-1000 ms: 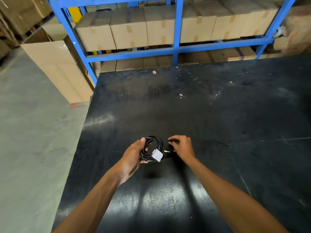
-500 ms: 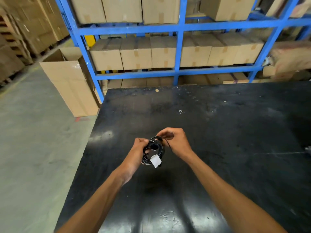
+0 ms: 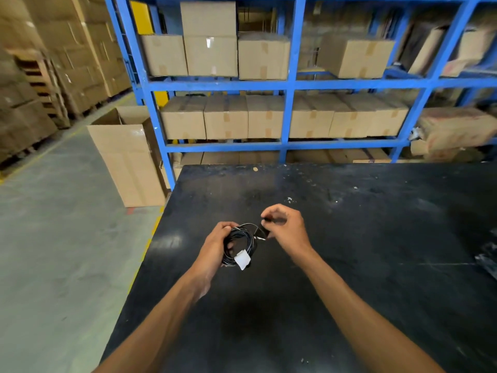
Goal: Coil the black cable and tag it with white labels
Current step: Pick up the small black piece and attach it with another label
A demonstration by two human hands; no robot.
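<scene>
Right hand [image 3: 286, 229], now farther from coil [image 3: 239, 244] (left-held), pinching perhaps cable end.

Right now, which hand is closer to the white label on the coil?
Left. The left hand grips the black cable coil just beside the white label. The right hand is up and to the right, pinching the cable's loose end, clear of the label.

Warehouse, blue racking [image 3: 291, 84] of cardboard boxes [image 3: 226, 117], pallets [image 3: 40, 76]
</scene>
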